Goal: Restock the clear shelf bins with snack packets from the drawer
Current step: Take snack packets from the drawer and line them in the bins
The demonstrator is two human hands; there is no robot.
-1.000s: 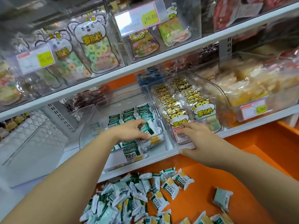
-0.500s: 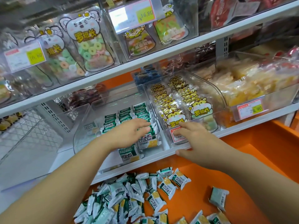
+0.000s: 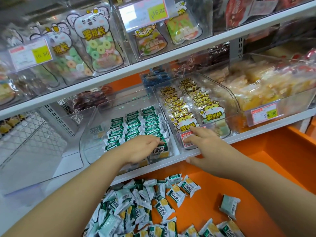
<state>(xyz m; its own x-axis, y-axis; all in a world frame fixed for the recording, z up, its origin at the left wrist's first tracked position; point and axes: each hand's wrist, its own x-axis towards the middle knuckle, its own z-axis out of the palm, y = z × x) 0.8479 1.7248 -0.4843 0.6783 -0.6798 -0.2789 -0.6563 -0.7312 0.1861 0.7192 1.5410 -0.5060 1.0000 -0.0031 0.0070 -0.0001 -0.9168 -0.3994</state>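
A clear shelf bin (image 3: 89,134) on the lower shelf holds rows of green-and-white snack packets (image 3: 133,124) standing on edge. My left hand (image 3: 138,149) reaches into the bin's front and rests on the front packets, fingertips bent down onto their tops; whether it pinches one is unclear. My right hand (image 3: 205,144) lies with straight fingers against the front of the neighbouring bin (image 3: 229,103), thumb at the shelf edge. Below, the orange drawer (image 3: 256,168) holds a heap of loose packets (image 3: 136,211) of the same kind.
The neighbouring bin is filled with yellow cartoon-cat bags (image 3: 196,106). Further right is a bin of yellow snacks with a price tag (image 3: 264,113). A clear bin (image 3: 51,151) stands to the left. The upper shelf (image 3: 153,59) carries candy-ring bags.
My left hand has slid a little toward the bin's front right and its fingertips have bent down onto the packets. My right hand has stayed at the neighbouring bin's front.
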